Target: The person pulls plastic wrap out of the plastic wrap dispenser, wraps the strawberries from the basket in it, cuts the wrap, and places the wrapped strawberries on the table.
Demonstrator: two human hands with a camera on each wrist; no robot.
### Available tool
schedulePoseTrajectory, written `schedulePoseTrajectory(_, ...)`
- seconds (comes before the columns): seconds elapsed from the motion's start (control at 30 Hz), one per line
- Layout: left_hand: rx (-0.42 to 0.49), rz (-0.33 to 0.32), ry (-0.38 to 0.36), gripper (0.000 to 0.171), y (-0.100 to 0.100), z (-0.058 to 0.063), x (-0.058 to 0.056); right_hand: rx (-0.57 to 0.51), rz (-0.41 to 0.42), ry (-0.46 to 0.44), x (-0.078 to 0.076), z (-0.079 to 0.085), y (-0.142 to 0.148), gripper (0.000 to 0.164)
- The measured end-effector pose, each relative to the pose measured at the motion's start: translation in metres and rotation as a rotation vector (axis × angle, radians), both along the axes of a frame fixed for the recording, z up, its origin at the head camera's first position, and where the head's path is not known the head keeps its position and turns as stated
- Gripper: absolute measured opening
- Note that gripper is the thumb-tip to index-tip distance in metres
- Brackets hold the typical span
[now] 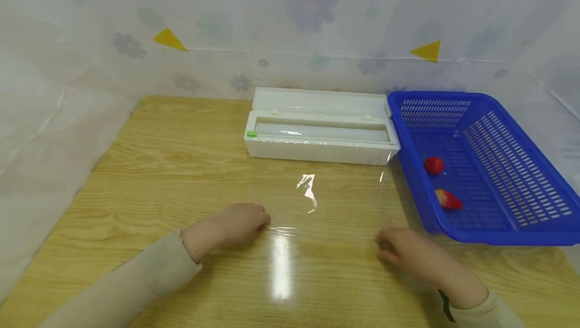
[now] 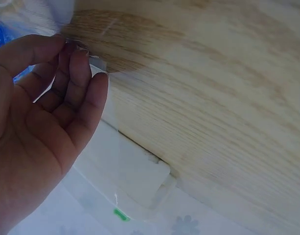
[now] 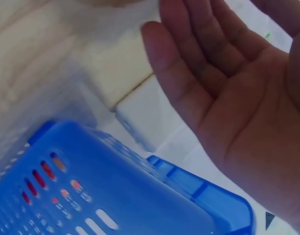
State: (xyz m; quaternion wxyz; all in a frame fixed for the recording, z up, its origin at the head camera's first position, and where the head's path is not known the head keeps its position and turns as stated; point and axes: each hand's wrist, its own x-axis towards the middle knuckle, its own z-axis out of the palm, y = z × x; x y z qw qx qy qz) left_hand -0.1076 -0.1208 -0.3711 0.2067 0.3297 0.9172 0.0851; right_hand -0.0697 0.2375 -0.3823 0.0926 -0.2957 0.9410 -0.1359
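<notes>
A sheet of clear cling film [image 1: 308, 193] stretches from the white cling film dispenser [image 1: 322, 152] over the wooden table toward me. My left hand [image 1: 240, 223] pinches its near left corner; in the left wrist view the thumb and fingertips of the left hand [image 2: 47, 98] meet on the film. At the near right corner, my right hand [image 1: 408, 252] pinches the film between thumb and curled fingers. The right wrist view shows the palm of the right hand [image 3: 228, 93], its fingertips cut off by the frame. Inside the dispenser, whose lid stands raised, lies a film roll [image 1: 317, 132].
A blue plastic basket [image 1: 410, 182] stands right of the dispenser, close to my right hand. In it lie a round red fruit [image 1: 434, 166] and a red-and-yellow fruit [image 1: 448, 199]. A green slider [image 1: 251, 134] sits at the dispenser's left end. Behind hangs a flowered curtain [image 1: 281, 25].
</notes>
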Motion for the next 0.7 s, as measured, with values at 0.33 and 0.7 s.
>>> schedulePoseTrajectory(0.33,0.021,-0.019,-0.003,0.019,-0.002,-0.001,0.0,0.118,-0.039,-0.004,0.01,0.06,0.001,0.021)
schedulePoseTrajectory(0.7,0.044,-0.034,-0.001,0.021,-0.002,0.001,0.001,0.276,-0.238,-0.019,-0.067,0.143,0.062,0.034)
